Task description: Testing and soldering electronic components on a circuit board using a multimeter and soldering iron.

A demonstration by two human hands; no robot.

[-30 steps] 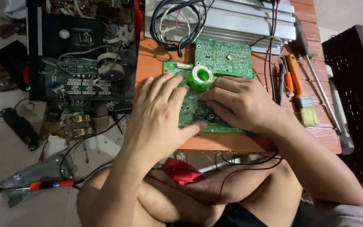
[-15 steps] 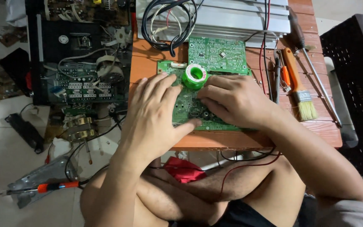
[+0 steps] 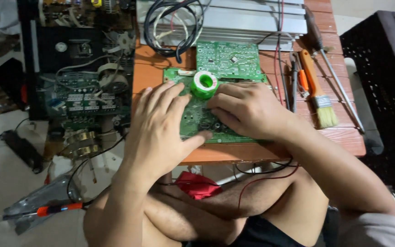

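- Left hand lies open, flat on our green circuit board; right hand curls over it.
- Board rests on table; green solder spool sits on top.

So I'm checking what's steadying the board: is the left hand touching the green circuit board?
Touching. The head view shows the left hand lying flat on the green circuit board, its thumb pressed on the board's near edge.

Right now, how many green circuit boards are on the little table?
2. A big board lies under both hands, the left hand and the right hand. A smaller board sits just behind it, by the wires. More may hide in the open machine beside the table.
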